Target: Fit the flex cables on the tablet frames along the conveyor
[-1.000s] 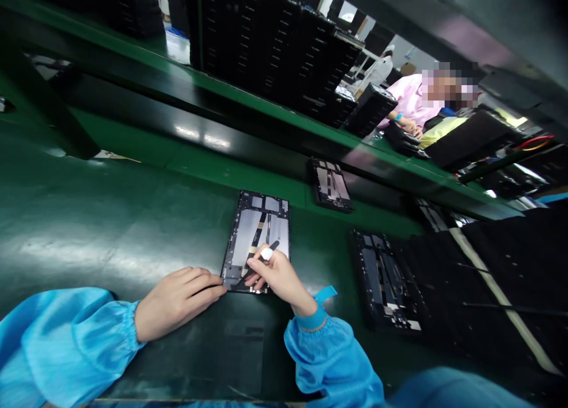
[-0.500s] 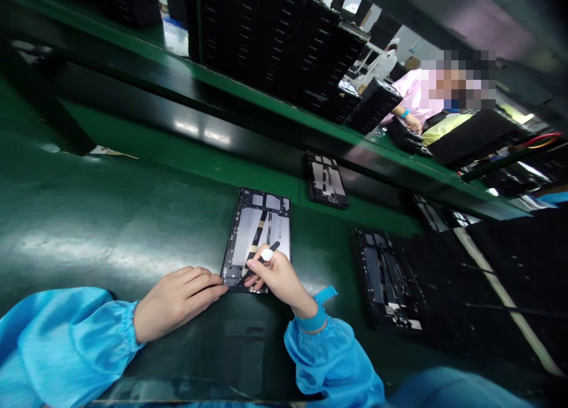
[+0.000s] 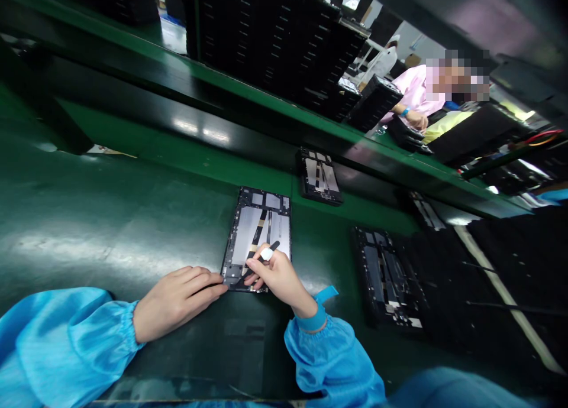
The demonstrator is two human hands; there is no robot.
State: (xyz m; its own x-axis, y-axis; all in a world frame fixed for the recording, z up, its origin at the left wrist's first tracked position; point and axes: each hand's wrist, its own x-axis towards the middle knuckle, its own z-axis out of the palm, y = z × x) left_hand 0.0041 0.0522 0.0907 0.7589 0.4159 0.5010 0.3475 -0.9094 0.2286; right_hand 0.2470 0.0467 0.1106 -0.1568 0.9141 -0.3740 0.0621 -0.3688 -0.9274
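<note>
Black-framed, the opened tablet (image 3: 248, 230) lies on the green bench (image 3: 133, 219), long axis pointing away; the right hand (image 3: 273, 270) pinches a slim dark tool (image 3: 276, 245) over its near end, the loosely extended left hand (image 3: 181, 298) touching its near-left corner.

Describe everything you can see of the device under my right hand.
The device is a flat, dark rectangular frame with silver panels, a tan-banded black ribbon slanting between them and small metallic-looking parts at its near edge. It lies open side up on the green table. The left hand touches its near left corner; the right hand, gripping a slim dark tool, partly hides its near right area.
</note>
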